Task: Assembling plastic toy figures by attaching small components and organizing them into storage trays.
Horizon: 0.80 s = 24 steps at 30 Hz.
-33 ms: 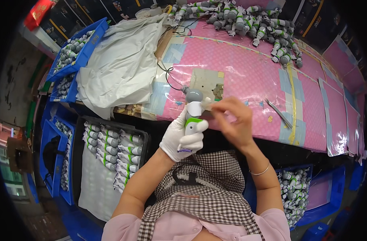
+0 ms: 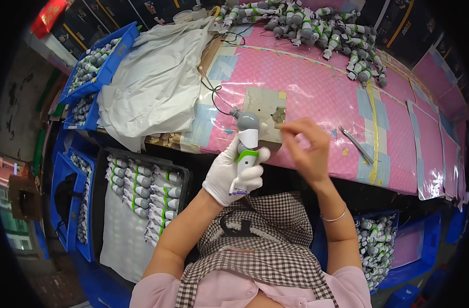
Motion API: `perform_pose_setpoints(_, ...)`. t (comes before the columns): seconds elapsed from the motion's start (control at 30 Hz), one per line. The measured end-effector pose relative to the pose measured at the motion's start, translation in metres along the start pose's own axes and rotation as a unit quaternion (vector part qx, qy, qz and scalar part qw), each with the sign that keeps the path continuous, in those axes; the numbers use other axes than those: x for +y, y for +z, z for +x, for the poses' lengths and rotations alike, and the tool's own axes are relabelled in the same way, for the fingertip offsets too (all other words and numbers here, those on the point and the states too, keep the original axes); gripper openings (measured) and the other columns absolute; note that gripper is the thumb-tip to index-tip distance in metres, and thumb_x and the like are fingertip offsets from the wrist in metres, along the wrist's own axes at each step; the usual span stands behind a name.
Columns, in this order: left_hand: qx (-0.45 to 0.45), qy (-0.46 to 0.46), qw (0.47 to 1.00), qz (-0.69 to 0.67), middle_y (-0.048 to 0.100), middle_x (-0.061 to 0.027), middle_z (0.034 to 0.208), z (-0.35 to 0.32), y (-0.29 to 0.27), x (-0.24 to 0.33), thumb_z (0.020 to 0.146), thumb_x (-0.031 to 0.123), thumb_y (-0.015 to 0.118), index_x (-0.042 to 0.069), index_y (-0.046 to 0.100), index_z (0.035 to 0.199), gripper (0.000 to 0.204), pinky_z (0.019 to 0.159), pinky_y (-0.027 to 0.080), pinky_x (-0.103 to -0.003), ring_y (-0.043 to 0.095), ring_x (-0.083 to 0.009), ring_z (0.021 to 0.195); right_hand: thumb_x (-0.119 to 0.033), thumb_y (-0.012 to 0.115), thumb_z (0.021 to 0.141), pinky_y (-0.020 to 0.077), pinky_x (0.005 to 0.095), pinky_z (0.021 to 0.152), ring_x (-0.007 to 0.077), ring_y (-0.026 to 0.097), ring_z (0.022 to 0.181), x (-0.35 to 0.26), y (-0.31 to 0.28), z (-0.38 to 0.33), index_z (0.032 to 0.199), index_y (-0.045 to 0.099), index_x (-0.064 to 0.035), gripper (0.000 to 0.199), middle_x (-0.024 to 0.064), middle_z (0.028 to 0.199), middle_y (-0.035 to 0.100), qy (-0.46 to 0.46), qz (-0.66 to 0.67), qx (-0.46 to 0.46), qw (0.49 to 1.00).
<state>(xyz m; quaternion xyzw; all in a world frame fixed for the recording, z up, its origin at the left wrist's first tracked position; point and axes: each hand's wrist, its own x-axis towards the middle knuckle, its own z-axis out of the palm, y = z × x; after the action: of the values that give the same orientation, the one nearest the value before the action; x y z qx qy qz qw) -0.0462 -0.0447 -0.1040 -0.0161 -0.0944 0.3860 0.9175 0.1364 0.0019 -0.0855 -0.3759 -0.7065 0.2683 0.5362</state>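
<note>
Gloved left hand [image 2: 233,172] held a closed grip on 1 grey-headed device [image 2: 247,141] at the pink desk [image 2: 316,92] front edge; bare right hand [image 2: 309,149], fingers loosely curled, empty, just beside it

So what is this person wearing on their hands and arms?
The left hand wears a white fabric glove; the right hand is bare, with a thin silver bangle at the wrist. Both forearms are uncovered below short pink sleeves.
</note>
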Motion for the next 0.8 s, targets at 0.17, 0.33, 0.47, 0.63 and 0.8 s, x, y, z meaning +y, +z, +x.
perform_pose_setpoints(0.17,0.083,0.069,0.994,0.015,0.050,-0.0177,0.127,0.006,0.009,0.007,0.096,0.045,0.031,0.013,0.039,0.135,0.050,0.084,0.047,-0.050,0.056,-0.0352,0.104,-0.001,0.064,0.077,0.0458,0.0252,0.062,0.0162,0.059,0.067,0.063,-0.037,0.006,0.087,0.067,-0.0006,0.011,0.0095,0.078,0.063,0.029,-0.156,0.066,0.985)
perform_pose_setpoints(0.33,0.204,0.131,0.965,0.100,0.055,-0.0149,0.119,0.011,0.026,-0.001,0.095,0.040,0.041,0.008,0.048,0.122,0.042,0.084,0.049,-0.048,0.058,-0.0318,0.102,-0.011,0.064,0.083,0.0476,0.0263,0.061,0.0153,0.059,0.067,0.061,-0.044,0.003,0.093,0.068,-0.0025,0.014,0.0091,0.091,0.066,-0.088,-0.418,0.057,0.902)
perform_pose_setpoints(0.47,0.276,0.143,0.882,0.354,0.056,-0.0045,0.089,0.009,0.016,-0.009,0.091,0.032,0.055,0.006,0.050,0.104,0.030,0.067,0.054,-0.034,0.058,-0.0161,0.075,-0.014,0.059,0.089,0.0492,0.0257,0.060,0.0129,0.058,0.066,0.007,-0.025,0.010,0.107,0.063,-0.0020,0.022,0.0102,0.104,0.064,0.207,0.082,-0.009,0.975)
perform_pose_setpoints(0.63,0.387,0.127,0.673,0.617,0.054,-0.0026,0.084,0.015,0.027,-0.030,0.089,0.022,0.058,0.006,0.047,0.106,0.025,0.062,0.051,-0.027,0.057,-0.0107,0.069,-0.013,0.052,0.092,0.0530,0.0233,0.062,0.0114,0.061,0.069,-0.005,-0.018,0.019,0.118,0.054,0.0029,0.031,0.0160,0.109,0.062,0.259,0.488,0.023,0.833)
perform_pose_setpoints(0.8,0.398,0.082,0.721,0.562,0.055,-0.0035,0.090,0.003,0.017,-0.023,0.089,0.020,0.058,0.005,0.047,0.113,0.030,0.064,0.051,-0.030,0.057,-0.0134,0.073,-0.011,0.052,0.091,0.0567,0.0251,0.066,0.0154,0.066,0.074,-0.009,-0.026,0.013,0.115,0.055,0.0037,0.028,0.0182,0.105,0.063,0.318,0.477,0.040,0.818)
